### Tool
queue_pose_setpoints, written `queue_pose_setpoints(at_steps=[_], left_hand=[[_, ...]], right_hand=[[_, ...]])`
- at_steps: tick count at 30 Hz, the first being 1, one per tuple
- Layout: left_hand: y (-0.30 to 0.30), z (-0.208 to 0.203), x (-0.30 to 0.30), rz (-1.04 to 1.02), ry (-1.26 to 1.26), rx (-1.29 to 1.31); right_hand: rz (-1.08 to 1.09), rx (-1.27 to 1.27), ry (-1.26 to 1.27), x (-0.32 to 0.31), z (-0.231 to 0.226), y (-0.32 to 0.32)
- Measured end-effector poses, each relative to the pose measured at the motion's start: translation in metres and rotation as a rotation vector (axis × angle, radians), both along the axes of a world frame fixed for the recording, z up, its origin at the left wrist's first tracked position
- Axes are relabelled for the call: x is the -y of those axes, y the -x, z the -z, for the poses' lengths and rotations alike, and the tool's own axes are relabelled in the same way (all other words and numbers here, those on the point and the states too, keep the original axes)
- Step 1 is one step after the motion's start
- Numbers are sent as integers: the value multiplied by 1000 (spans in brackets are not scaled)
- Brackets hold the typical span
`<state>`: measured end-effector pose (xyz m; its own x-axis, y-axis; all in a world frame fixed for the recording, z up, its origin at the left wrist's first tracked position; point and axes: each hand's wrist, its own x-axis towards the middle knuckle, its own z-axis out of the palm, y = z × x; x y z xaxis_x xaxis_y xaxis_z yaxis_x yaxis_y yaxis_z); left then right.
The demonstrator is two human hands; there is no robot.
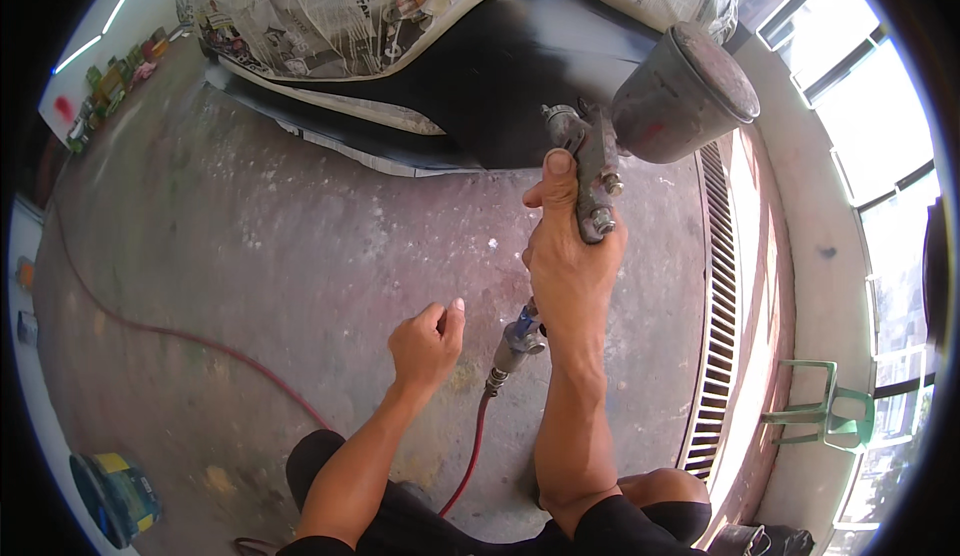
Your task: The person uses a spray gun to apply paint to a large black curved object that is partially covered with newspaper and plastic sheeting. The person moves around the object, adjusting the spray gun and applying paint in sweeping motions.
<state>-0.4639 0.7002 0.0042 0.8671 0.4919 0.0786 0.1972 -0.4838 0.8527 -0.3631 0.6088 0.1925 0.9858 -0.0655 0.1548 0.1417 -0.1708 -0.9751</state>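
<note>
My right hand (pixel 570 256) is wrapped round a paint spray gun (pixel 597 156), thumb up along its back. The gun's grey, paint-stained cup (pixel 672 101) leans out to the right. Below my hand, a metal fitting with a blue part (pixel 517 339) joins the gun to a red air hose (pixel 481 446). Just beyond the gun lies a glossy black vehicle body panel (pixel 480 66), masked along its far side with newspaper (pixel 310 16). Lower and to the left, my left hand (pixel 425 348) is curled closed above the floor, with nothing visible in it.
The red hose (pixel 190 336) trails over the stained concrete floor (pixel 270 246) at left. A slotted drain grate (pixel 718 316) runs along the right, near a green plastic chair (pixel 825 411) and bright windows. A dark bucket (pixel 112 496) stands lower left; cluttered items (pixel 115 81) line the far-left wall.
</note>
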Motion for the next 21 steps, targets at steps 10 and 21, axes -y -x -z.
queue_pose_setpoints(at_steps=[10,21], left_hand=[[-11,1,-2,20,-20,50],[-7,-2,-2,27,-42,36]], right_hand=[[-130,-83,-71,-5,-28,-16],[-48,45,-20,-1,-11,-9]])
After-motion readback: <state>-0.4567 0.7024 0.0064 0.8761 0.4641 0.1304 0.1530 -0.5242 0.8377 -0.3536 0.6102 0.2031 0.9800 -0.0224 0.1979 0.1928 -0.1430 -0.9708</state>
